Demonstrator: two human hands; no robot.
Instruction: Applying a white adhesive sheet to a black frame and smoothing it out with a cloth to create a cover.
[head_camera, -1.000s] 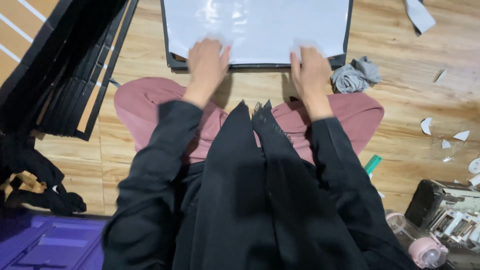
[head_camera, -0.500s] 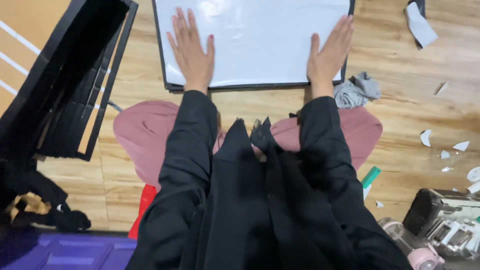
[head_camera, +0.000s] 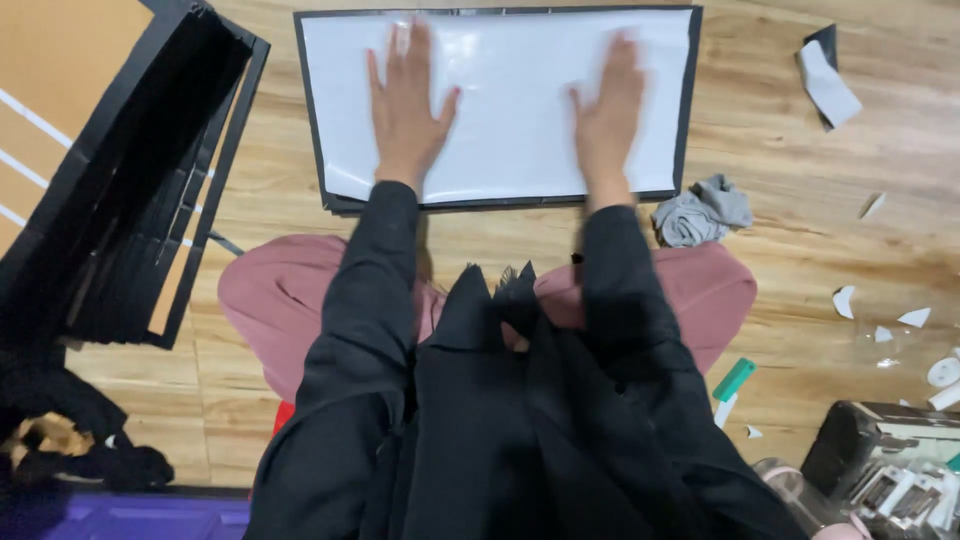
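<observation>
Both arms stretch straight forward from the body in black sleeves, roughly parallel and well apart. The left hand (head_camera: 405, 105) lies palm down and flat, fingers spread and pointing away, the thumb angled out toward the other hand, the wrist bare just past the cuff. The right hand (head_camera: 608, 115) is also palm down with fingers extended forward and held closer together; it is blurred, so its finer finger positions cannot be made out. Neither hand grips anything, both are opened out flat. The knees, in pink, splay outward beneath the elbows.
</observation>
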